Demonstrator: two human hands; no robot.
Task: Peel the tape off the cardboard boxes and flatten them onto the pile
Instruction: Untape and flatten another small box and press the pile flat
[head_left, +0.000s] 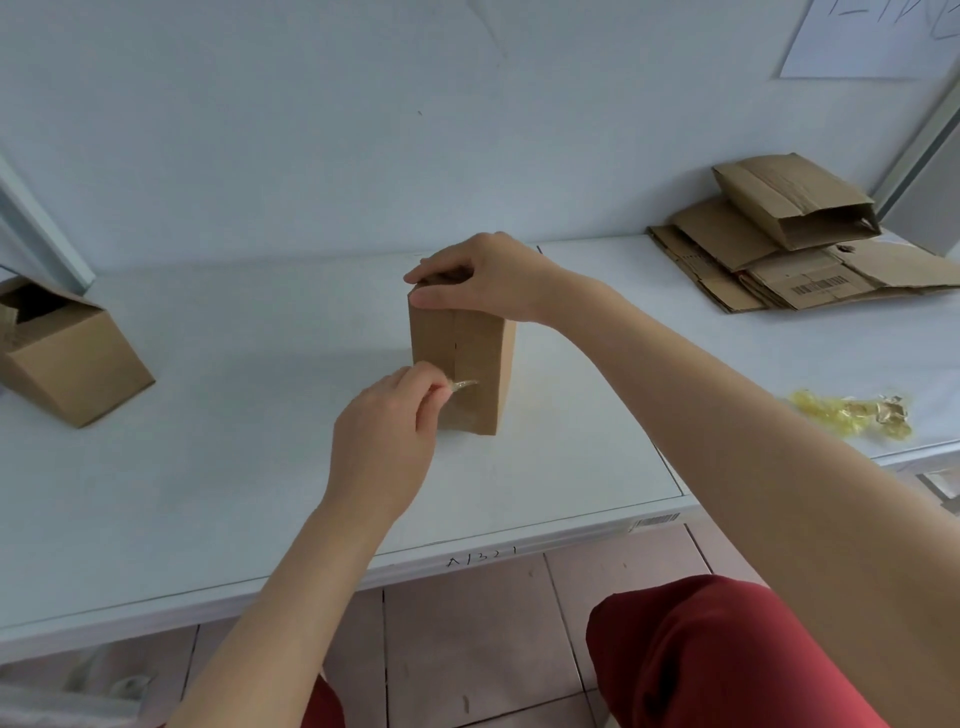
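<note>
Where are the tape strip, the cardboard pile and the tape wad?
tape strip (464, 385), head view, lifted end
cardboard pile (821, 286), head view, barcoded sheet
tape wad (852, 415), head view, its middle

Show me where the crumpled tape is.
Head view: the crumpled tape lies far right on the table, between its front edge and the flattened cardboard pile.

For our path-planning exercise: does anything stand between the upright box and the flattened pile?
Nothing visible does: bare table lies between the upright box and the pile; the crumpled tape sits nearer the front edge.
</note>
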